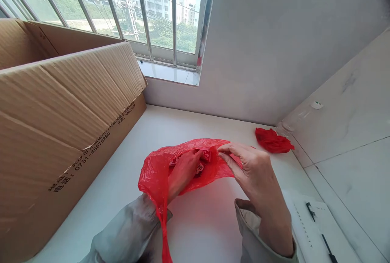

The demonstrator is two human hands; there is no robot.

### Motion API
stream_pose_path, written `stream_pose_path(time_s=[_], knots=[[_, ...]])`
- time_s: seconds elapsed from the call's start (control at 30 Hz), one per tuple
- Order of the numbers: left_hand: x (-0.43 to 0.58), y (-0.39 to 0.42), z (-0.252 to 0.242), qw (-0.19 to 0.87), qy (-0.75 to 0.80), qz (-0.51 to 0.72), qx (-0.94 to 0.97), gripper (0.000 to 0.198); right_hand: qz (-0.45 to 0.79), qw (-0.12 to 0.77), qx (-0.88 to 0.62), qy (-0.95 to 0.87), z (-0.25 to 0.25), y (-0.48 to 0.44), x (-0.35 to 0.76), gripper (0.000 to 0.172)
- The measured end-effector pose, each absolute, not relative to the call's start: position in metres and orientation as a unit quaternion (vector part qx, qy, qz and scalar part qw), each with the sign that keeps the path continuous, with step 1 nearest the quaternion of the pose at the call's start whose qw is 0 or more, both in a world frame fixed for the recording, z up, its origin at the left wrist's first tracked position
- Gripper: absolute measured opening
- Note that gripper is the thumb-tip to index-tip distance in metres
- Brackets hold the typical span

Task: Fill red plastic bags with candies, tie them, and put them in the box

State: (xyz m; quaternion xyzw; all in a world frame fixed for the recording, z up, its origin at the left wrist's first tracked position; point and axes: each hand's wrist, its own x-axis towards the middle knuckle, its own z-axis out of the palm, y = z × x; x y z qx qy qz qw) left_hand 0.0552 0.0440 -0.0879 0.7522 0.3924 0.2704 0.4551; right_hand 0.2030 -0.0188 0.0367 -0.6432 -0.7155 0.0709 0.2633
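Observation:
A red plastic bag (155,169) lies on the white table in front of me, its mouth spread toward me. My left hand (187,167) reaches inside it, seen partly through the thin red film. Its fingers are curled closed at the edge of a small printed packet (207,156), with the fingertips partly hidden. Another packet (199,168) with pale lettering shows just below that hand. At the bag's right side, my right hand (250,169) pinches the rim between thumb and fingers. One handle of the bag hangs down over my left sleeve.
A large open cardboard box (100,88) stands at the left under a barred window. Crumpled red plastic (274,140) lies at the back right beside a clear bottle (300,118). At the lower right are a notebook (300,222) and a black pen (329,248).

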Motion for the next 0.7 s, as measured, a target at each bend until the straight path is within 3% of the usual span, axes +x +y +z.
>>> stream_pose_path(time_s=[0.17,0.43,0.53,0.7], knots=[[0.061,0.050,-0.095,0.404,0.395,0.279,0.777,0.014,0.064,0.253,-0.639,-0.724,0.037,-0.019,0.207,0.017],[0.058,0.053,-0.094,0.379,0.433,0.240,0.782,0.024,0.056,0.187,-0.668,-0.718,0.038,-0.017,0.204,0.017],[0.048,0.052,-0.078,0.381,0.448,0.229,0.776,0.033,0.060,0.161,-0.666,-0.726,0.035,-0.016,0.201,0.016],[0.024,0.050,-0.036,0.414,0.393,0.216,0.792,0.032,0.077,0.131,-0.663,-0.733,0.027,-0.011,0.195,0.022]])
